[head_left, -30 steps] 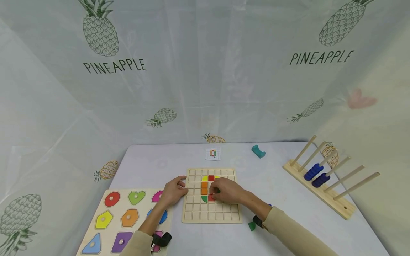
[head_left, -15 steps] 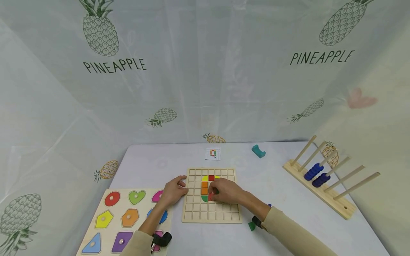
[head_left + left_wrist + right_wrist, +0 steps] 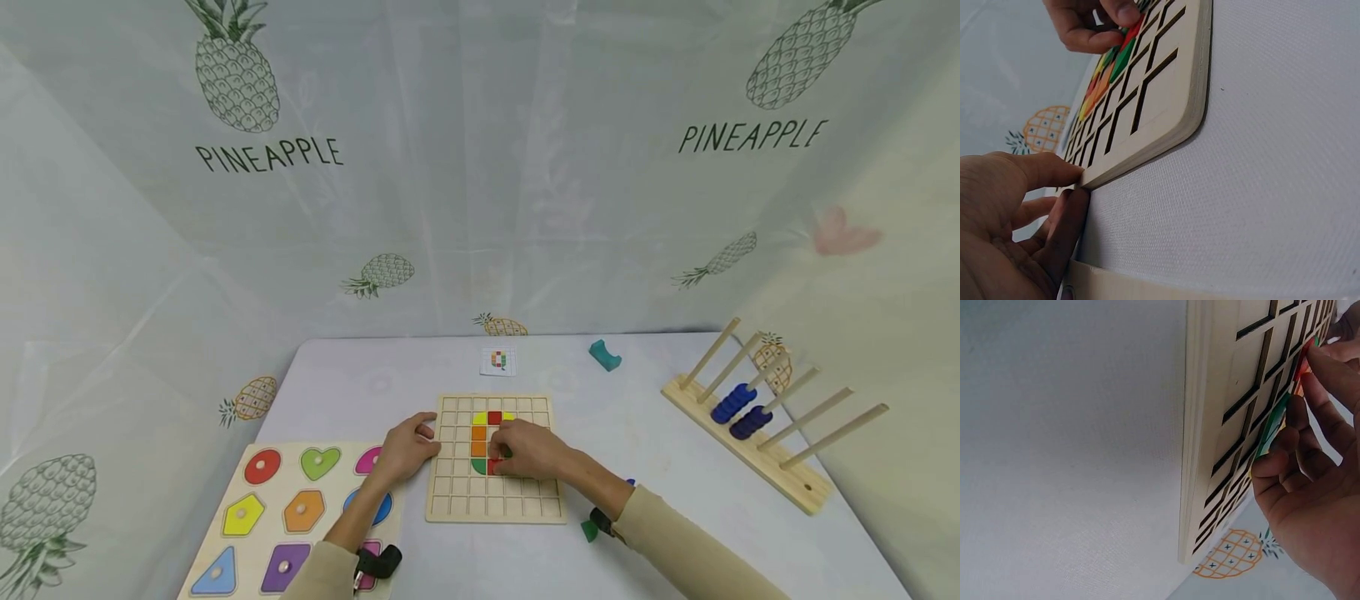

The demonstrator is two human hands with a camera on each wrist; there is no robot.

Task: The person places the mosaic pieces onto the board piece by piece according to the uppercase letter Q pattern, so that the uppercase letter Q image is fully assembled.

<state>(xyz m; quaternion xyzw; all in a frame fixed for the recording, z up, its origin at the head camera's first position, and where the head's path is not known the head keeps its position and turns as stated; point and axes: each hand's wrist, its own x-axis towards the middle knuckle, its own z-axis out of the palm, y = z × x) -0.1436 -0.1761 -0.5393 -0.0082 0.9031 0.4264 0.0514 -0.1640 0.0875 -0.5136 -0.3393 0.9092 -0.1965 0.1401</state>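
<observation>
A wooden grid board [image 3: 496,508] lies flat on the white table, with a ring of colored tiles in its cells: orange [image 3: 478,432], yellow [image 3: 480,417], red [image 3: 495,417] and green [image 3: 478,467]. My right hand [image 3: 534,448] is over the board, thumb and forefinger pinching a red tile [image 3: 1301,361] low in the ring, beside the green one. Under its curled other fingers is a further green tile [image 3: 1274,422]. My left hand [image 3: 408,447] rests at the board's left edge, fingertips touching the edge [image 3: 1084,178]. The ring's right side is hidden by my right hand.
A pattern card [image 3: 498,361] lies behind the board, with a teal block [image 3: 604,355] to its right. A knobbed shape puzzle [image 3: 247,492] is at left. A peg rack with blue beads [image 3: 750,442] stands at right. A green piece [image 3: 589,531] lies by my right wrist.
The red tile under my right fingertips has shifted slightly toward me, now level with the green tile beside it. My left hand has stayed in place.
</observation>
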